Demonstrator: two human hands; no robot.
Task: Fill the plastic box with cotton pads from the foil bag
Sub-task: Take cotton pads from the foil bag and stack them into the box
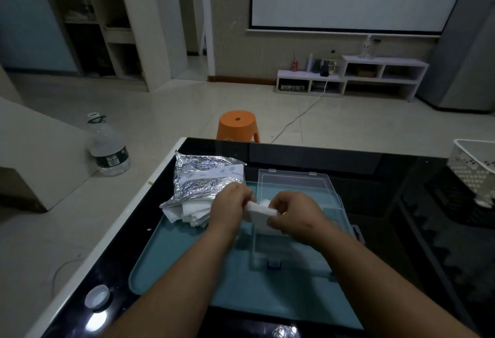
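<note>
Stack of white pads (261, 212) is thick, flat and square-cornered, and it is held in the air over the middle of the table (401, 203), just above the far part of the box (292, 253). The left hand (230, 205) holds the left end of the stack; its grip is narrow, with the fingers curled around the edge. The right hand (294, 214) pinches the right end, thumb below and fingers on top, so this grip is also narrow and closed on the pads. Both hands are close together, with only the stack between them.

The box is clear plastic and stands open on the right part of a teal tray (174, 257). Its lid (294, 185) lies back flat toward the far edge of the table. The blue latch (273, 264) is on the near wall. Some white shows in the box under the hands, but I cannot tell if it is pads.

The bag (203, 177) is crumpled silver foil with a white label, and it lies near the far left corner of the table, partly on the tray. Its open mouth turns toward the near edge, and white sheets (187, 214) stick out of it, touching the tray just beside the left hand.

A white basket (474, 166) stands at the right edge of the table.
</note>
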